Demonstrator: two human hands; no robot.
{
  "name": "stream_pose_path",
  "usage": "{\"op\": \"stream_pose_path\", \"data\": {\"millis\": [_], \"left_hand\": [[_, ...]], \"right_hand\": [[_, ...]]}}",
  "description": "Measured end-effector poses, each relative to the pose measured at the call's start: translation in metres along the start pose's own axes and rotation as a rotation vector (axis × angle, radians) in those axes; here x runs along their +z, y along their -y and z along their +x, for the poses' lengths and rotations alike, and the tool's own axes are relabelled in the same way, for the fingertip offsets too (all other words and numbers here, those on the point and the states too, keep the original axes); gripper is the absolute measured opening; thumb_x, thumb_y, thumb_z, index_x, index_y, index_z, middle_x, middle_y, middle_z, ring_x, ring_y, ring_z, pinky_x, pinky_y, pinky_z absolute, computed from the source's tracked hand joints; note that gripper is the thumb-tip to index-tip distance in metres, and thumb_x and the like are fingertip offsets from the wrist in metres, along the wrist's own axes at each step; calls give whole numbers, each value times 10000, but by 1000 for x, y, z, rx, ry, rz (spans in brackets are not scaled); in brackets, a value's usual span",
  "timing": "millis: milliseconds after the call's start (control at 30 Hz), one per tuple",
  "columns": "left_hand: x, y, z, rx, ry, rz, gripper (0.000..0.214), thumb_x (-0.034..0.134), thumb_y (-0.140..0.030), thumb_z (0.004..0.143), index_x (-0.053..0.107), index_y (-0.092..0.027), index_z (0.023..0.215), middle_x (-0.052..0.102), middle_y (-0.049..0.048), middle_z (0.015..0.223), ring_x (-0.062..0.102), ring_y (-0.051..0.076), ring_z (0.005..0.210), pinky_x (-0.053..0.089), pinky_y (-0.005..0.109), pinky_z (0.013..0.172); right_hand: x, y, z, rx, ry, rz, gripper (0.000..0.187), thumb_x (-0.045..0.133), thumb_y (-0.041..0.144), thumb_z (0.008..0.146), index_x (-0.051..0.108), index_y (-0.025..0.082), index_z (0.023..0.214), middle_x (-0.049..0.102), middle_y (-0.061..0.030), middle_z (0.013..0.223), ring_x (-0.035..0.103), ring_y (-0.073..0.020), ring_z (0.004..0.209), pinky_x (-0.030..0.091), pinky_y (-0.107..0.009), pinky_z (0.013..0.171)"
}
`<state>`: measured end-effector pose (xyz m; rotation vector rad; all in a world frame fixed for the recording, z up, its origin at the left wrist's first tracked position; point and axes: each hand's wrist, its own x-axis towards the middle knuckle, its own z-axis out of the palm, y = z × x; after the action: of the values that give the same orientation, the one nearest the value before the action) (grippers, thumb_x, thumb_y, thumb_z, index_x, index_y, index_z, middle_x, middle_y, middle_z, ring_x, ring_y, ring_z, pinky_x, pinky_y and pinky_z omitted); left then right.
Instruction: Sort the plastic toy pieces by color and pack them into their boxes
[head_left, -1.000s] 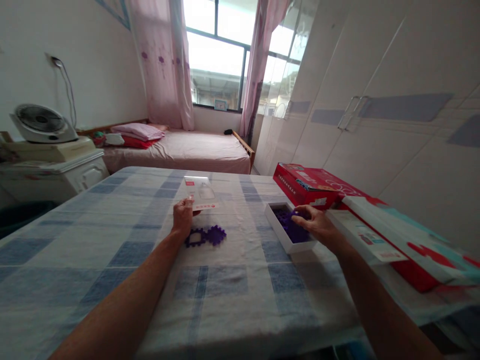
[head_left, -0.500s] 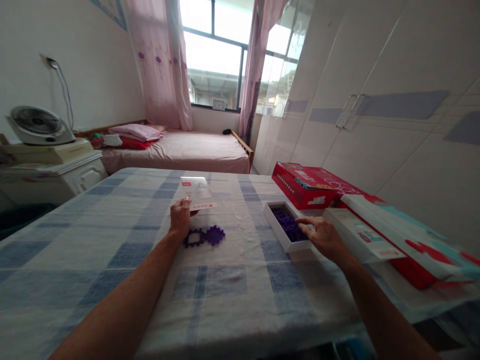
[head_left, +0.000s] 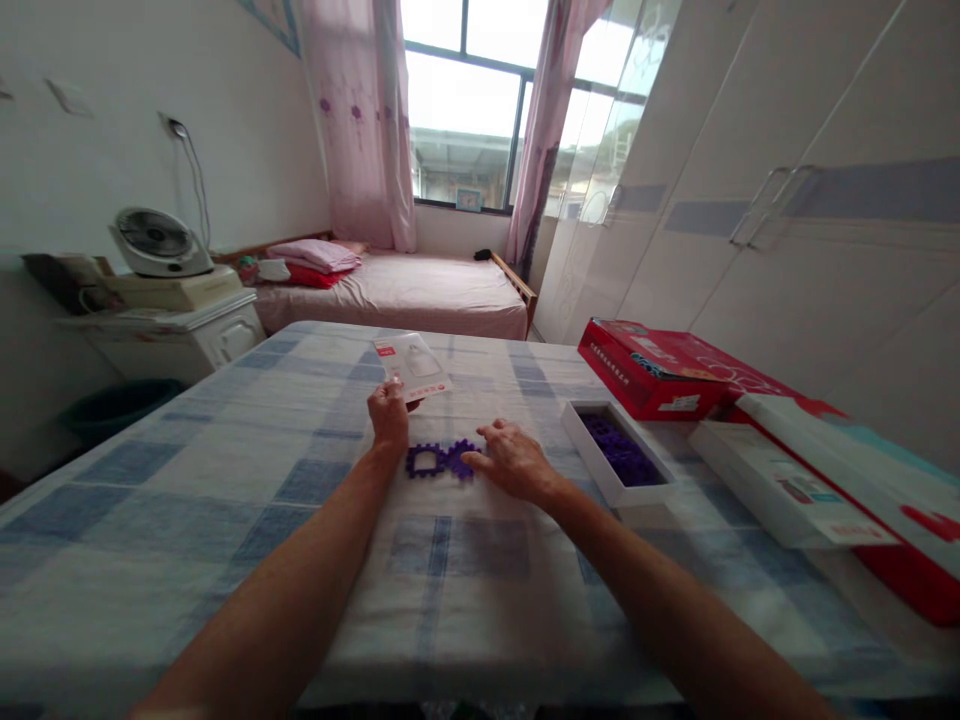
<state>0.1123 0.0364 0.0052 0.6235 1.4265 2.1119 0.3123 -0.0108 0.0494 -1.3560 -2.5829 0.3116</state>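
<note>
My left hand (head_left: 389,411) is closed on the lower left edge of a white leaflet (head_left: 415,366) with red print, held tilted above the table. Just below it, two flat purple toothed plastic pieces (head_left: 426,460) lie end to end on the cloth, one with a square opening. My right hand (head_left: 513,456) reaches in from the right, thumb and fingers apart, its thumb at the right-hand piece; I cannot tell whether it touches. Nothing shows between its fingers. To its right stands an open white box (head_left: 577,440) with many purple pieces (head_left: 621,452) inside.
A checked cloth covers the table (head_left: 315,590). Red boxes (head_left: 645,365) and a white lid with a printed label (head_left: 795,490) lie on the right. Beyond the table are a bed (head_left: 420,290), a fan (head_left: 161,240) on a cabinet, and a wardrobe (head_left: 750,120).
My right hand has come out of the white box and moved left to the purple pieces. My left hand still holds the leaflet, now tilted differently. The view has turned slightly left.
</note>
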Motion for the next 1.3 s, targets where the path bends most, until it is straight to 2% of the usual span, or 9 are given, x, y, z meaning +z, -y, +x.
{"op": "stream_pose_path", "data": {"millis": [133,267,467,600,800,900,1000,1133,1300], "left_hand": [[-2,2,6,4,-36,-21,164,467,-271,755,570,-144,746,610,18,696,591,109,550,523,220,517],[-2,3,7,-1,-50,-41,173,476,-274,759,582,-137,761,614,29,718,591,114,531,518,231,504],[-1,0,4,9,-56,-51,172,474,-266,754,583,-134,743,619,38,708,592,124,533,514,235,501],[-1,-2,3,22,-60,-36,181,464,-272,749,584,-136,753,616,27,704,588,116,533,510,226,502],[0,-1,4,2,-50,-16,174,459,-276,740,563,-138,720,588,16,660,575,114,499,503,230,480],[0,-1,2,12,-36,-8,170,466,-280,740,562,-140,731,584,12,675,577,110,510,509,226,492],[-1,-2,0,27,-15,0,178,478,-295,738,563,-139,730,592,13,683,578,108,523,517,226,509],[-1,-2,0,40,2,14,187,468,-297,735,563,-137,716,602,16,686,578,107,528,521,228,513],[0,1,1,48,15,39,206,475,-314,728,576,-134,734,595,15,676,573,112,536,514,221,480]], "right_hand": [[17,4,6,-9,-64,5,371,616,461,762,628,156,975,579,-113,1031,527,-220,1003,400,-314,836],[21,-4,3,57,-127,204,262,626,346,752,582,167,938,612,-57,915,553,-162,840,405,-271,751],[11,5,16,40,-10,590,182,555,287,777,598,149,887,637,-8,736,557,-108,652,400,-217,604],[15,31,26,-62,76,361,330,600,283,751,597,185,1066,666,-26,842,592,-136,774,417,-237,701],[18,43,34,-42,123,35,415,634,446,715,605,185,1036,567,-120,1121,518,-245,1054,401,-344,841],[18,44,32,-42,110,79,434,654,398,688,556,166,1041,593,-106,1045,543,-223,962,412,-318,774],[16,42,24,-76,67,230,308,605,285,719,531,188,1002,625,-27,839,555,-148,745,393,-247,649],[-14,13,2,-33,-120,356,154,574,200,729,545,200,880,621,7,759,548,-112,680,382,-216,626],[-72,-76,-24,217,-351,380,175,568,222,763,546,172,929,651,-30,817,601,-124,710,431,-225,657]]}}
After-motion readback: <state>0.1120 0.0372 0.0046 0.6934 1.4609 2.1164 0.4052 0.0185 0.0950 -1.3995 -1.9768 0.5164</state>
